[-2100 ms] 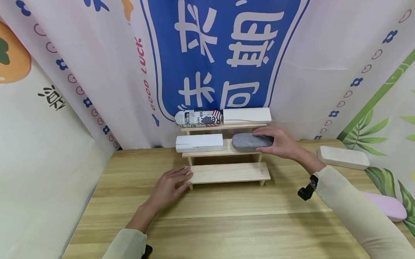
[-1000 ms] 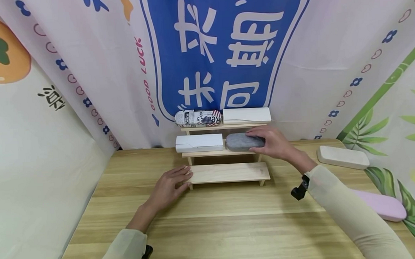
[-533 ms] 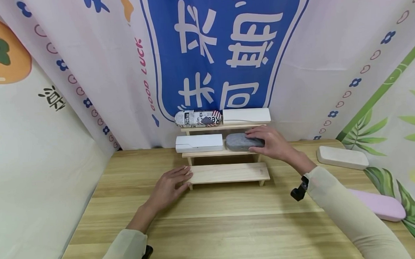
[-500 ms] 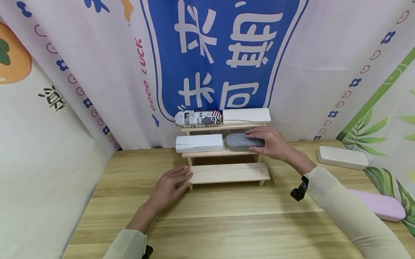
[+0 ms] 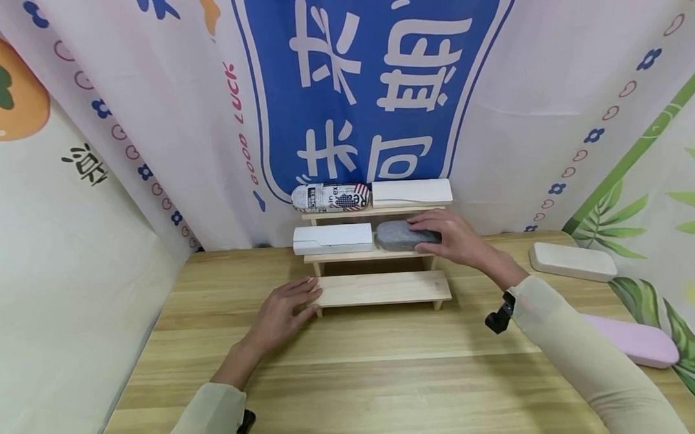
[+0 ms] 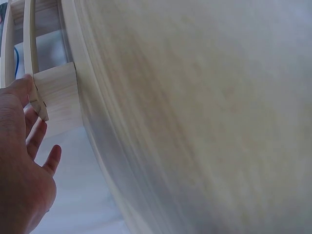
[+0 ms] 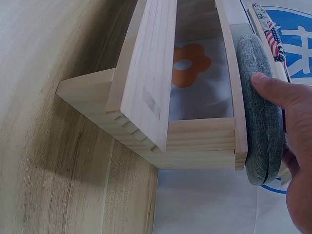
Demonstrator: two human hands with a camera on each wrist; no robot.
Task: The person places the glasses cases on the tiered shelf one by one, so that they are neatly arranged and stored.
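A three-step wooden stand [image 5: 385, 290] occupies the back middle of the table. My right hand [image 5: 454, 238] holds a grey fabric glasses case [image 5: 395, 235] by its right end on the middle step. In the right wrist view, the thumb lies across the front of this glasses case [image 7: 258, 109] while the other fingers are mostly hidden behind it. My left hand [image 5: 282, 314] grips the left end of the lowest step; the left wrist view has its fingers around the board's corner [image 6: 40, 108]. Left of the grey case sits a white glasses case [image 5: 332, 239].
On the top step lie a newspaper-print glasses case [image 5: 330, 197] and a white one [image 5: 412, 193]. An off-white case [image 5: 572, 261] and a pink case [image 5: 635, 341] lie on the table [image 5: 384, 384] at right. A printed curtain [image 5: 513, 138] hangs close behind the stand.
My right hand has slid the grey glasses case a little left along the middle step, closer to the white case, then stayed put. The left hand has kept its place.
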